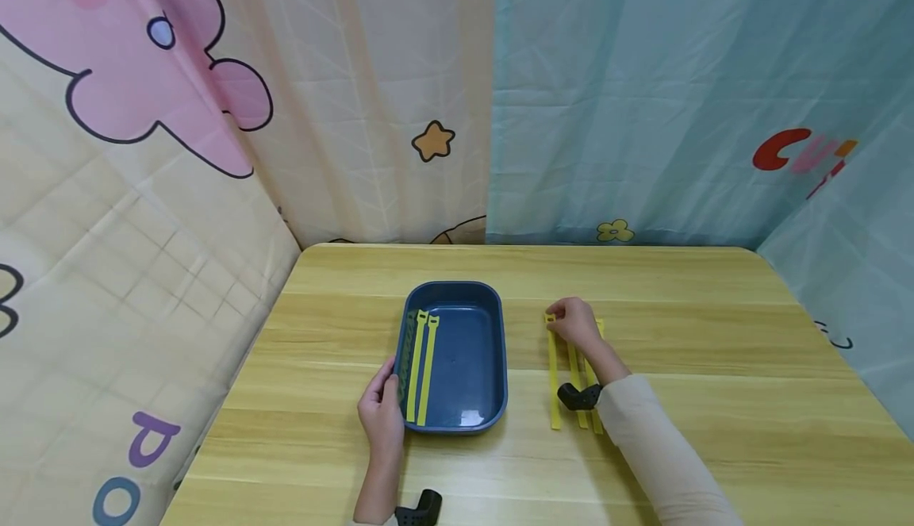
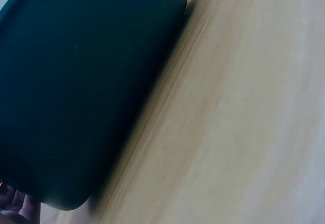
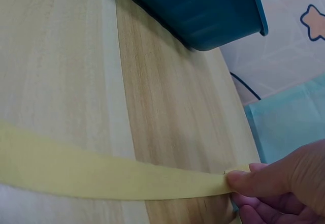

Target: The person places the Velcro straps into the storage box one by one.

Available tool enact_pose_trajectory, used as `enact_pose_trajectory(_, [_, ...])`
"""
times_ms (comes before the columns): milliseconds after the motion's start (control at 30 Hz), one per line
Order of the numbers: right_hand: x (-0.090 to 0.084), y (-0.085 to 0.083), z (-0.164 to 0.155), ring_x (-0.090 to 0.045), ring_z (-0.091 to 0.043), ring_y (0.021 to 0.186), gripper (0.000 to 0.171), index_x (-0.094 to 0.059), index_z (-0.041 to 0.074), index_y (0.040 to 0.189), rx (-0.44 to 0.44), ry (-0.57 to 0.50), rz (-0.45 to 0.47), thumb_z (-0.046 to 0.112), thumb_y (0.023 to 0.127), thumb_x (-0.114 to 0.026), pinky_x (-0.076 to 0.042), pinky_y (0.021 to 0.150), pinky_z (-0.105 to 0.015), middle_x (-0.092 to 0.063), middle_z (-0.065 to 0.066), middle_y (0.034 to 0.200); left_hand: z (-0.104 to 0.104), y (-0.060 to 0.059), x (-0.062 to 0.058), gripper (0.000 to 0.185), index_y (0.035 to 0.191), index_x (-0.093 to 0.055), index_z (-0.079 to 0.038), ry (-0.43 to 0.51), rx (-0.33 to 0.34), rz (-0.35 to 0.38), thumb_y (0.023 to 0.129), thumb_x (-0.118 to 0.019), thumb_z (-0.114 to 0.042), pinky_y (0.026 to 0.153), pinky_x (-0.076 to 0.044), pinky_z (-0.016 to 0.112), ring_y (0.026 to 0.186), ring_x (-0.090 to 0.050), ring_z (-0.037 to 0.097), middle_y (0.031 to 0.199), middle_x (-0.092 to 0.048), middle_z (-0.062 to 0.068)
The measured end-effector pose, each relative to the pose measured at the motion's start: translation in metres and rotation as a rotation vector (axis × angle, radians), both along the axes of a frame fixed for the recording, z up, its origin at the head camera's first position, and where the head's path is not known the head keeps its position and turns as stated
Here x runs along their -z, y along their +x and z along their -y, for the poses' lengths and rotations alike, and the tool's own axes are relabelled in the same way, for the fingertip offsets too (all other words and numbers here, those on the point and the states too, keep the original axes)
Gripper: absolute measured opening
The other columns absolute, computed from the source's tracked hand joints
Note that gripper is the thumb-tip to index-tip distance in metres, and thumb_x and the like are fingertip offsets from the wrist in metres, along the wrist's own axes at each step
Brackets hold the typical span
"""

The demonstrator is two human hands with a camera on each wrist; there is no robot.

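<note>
Blue tray: clamped at its eight o'clock wall by the left hand.
Inner straps: two, yellow, laid toward nine o'clock.
Pinched strap: held at its twelve o'clock end by the right hand, at the tray's three o'clock.

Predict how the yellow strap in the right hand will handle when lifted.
The yellow strap is probably light, being thin and narrow. It may flex rather than stay rigid, since it appears to curve away from the right hand. Its flat, band-like shape makes rolling unlikely.
</note>
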State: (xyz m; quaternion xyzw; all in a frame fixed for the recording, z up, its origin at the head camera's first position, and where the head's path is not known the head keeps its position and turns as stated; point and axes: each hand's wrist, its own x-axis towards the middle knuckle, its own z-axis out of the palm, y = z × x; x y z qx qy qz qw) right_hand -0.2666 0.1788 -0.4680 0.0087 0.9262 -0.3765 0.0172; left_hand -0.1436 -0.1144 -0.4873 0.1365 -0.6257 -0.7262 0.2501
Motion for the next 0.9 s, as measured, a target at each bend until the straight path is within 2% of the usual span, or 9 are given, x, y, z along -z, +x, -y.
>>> enact_pose_trajectory(467, [0.0,0.001,0.002,-0.055,-0.027,0.081,0.015,-0.068,-0.007,0.095,0.007,-0.004,-0.054,-0.004,0.082,-0.061,-0.048,0.07,-0.039,-0.062,-0.016,0.088,0.0,0.0,0.001,0.029,0.115,-0.059,0.01,-0.014,0.004,0.031,0.09,-0.047,0.002,0.081,-0.044,0.014,0.102,-0.054,0.004,0.117,-0.058,0.02])
enact_pose_trajectory(900, [-0.016,0.005,0.0,-0.056,-0.032,0.091,0.017,-0.066,-0.006,0.099,-0.005,-0.058,-0.071,-0.002,0.085,-0.057,-0.048,0.076,-0.042,-0.061,-0.02,0.097,0.001,0.0,0.001,0.029,0.116,-0.058,0.01,-0.014,0.01,0.04,0.091,-0.046,0.002,0.083,-0.043,0.013,0.107,-0.053,0.007,0.12,-0.056,0.02])
